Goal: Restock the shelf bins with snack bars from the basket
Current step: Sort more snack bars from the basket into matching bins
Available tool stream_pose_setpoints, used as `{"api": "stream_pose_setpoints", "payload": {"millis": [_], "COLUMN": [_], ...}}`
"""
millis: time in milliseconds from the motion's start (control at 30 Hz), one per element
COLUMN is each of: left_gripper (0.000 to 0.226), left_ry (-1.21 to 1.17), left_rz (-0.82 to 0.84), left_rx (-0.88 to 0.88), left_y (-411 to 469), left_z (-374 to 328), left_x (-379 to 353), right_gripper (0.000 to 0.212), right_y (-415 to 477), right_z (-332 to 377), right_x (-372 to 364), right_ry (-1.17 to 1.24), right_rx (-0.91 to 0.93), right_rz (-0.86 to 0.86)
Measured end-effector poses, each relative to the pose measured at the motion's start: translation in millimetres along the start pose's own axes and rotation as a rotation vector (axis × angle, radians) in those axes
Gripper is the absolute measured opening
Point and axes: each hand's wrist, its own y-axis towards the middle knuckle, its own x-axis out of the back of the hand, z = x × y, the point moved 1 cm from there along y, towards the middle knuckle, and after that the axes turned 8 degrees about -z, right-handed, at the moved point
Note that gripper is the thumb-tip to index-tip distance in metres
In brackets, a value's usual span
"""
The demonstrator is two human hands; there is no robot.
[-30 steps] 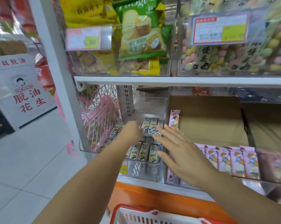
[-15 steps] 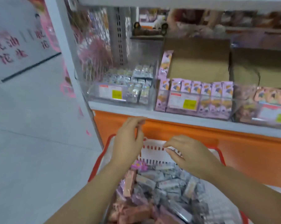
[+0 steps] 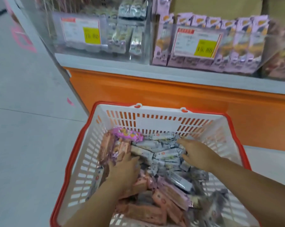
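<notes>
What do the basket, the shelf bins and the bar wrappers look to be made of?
Basket: moulded plastic, with white slotted walls and an orange-red rim, matte.
Bins: clear, glossy sheet, probably acrylic; see-through, with reflections on the front.
Wrappers: thin film, likely foil-lined plastic; crinkled, with a silvery sheen.

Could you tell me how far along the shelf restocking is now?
Partly done: the left bin holds silver bars and the right bin a row of purple packs. In hand: the left hand and right hand are down in the basket. Left: its heap of silver and pink bars to shelve.
</notes>
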Motion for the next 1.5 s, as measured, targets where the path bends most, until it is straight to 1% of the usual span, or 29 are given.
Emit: {"api": "stream_pose_setpoints", "payload": {"millis": [33, 100, 233, 300, 367, 467, 533, 600, 667, 733, 833, 900, 967, 1033, 1100, 1167, 1233, 1300, 1400, 1500], "left_gripper": [0.046, 0.046, 0.044, 0.043, 0.043, 0.043, 0.044, 0.044, 0.042, 0.04, 0.039, 0.033, 0.018, 0.014, 0.02, 0.032, 0.037, 0.038, 0.038, 0.044], "left_ry": [0.007, 0.017, 0.042, 0.026, 0.018, 0.008, -0.036, -0.114, -0.216, -0.282, -0.399, -0.499, -0.649, -0.874, -1.029, -1.107, -1.169, -1.196, -1.227, -1.237], "left_rz": [0.049, 0.097, 0.119, 0.125, 0.123, 0.121, 0.152, 0.181, 0.176, 0.121, 0.007, -0.079, -0.194, -0.296, -0.323, -0.323, -0.359, -0.414, -0.511, -0.603], "left_rx": [0.009, 0.016, 0.009, 0.013, 0.014, 0.01, 0.013, -0.045, -0.111, -0.128, -0.107, -0.098, -0.1, -0.086, -0.108, -0.152, -0.19, -0.201, -0.175, -0.108], "left_y": [1.0, 2.4, 3.3, 3.8, 3.8, 2.4, 0.5, -3.4, -12.8, -27.5, -55.5, -77.2, -95.3, -112.7, -132.5, -145.7, -154.4, -158.1, -154.8, -141.5], "left_z": [1.1, 0.3, -2.4, -0.9, -0.1, 0.0, -0.7, -7.3, -16.9, -25.8, -31.9, -33.2, -35.0, -39.6, -48.5, -56.4, -62.3, -64.1, -56.3, -44.4], "left_x": [-3.3, -4.7, -8.3, -10.1, -10.0, -9.0, 0.5, 23.6, 58.4, 100.1, 151.5, 174.8, 191.0, 204.6, 218.4, 227.6, 236.8, 245.6, 263.0, 281.9], "right_gripper": [0.055, 0.055, 0.057, 0.054, 0.047, 0.036, 0.028, 0.02, 0.015, 0.017, 0.023, 0.024, 0.022, 0.022, 0.021, 0.018, 0.016, 0.016, 0.01, 0.022], "right_y": [5.2, 14.4, 25.3, 29.1, 28.5, 19.9, 11.6, 3.1, -5.7, -17.5, -42.1, -59.3, -76.0, -90.0, -101.5, -112.5, -121.5, -126.8, -123.4, -104.0], "right_z": [0.8, 1.7, 6.9, 7.0, 6.0, 7.9, 13.7, 20.8, 31.6, 47.6, 76.9, 94.4, 111.2, 125.9, 138.9, 151.9, 163.7, 171.7, 171.8, 158.6], "right_x": [-6.6, -20.1, -30.3, -33.1, -31.7, -16.5, 1.4, 23.4, 50.6, 82.1, 127.4, 151.5, 171.1, 187.1, 199.7, 209.9, 218.2, 225.3, 238.1, 256.8], "right_ry": [-0.03, -0.101, -0.277, -0.278, -0.159, 0.181, 0.352, 0.462, 0.511, 0.548, 0.626, 0.66, 0.714, 0.764, 0.822, 0.891, 0.942, 0.906, 0.807, 0.664], "right_rx": [0.012, 0.026, 0.036, 0.032, -0.001, -0.115, -0.143, -0.141, -0.127, -0.102, -0.049, -0.011, 0.021, 0.029, 0.042, 0.08, 0.142, 0.195, 0.27, 0.299], "right_rz": [0.011, 0.047, 0.053, 0.042, 0.046, 0.063, 0.067, 0.069, 0.06, 0.032, -0.063, -0.136, -0.194, -0.242, -0.275, -0.285, -0.295, -0.33, -0.371, -0.464]}}
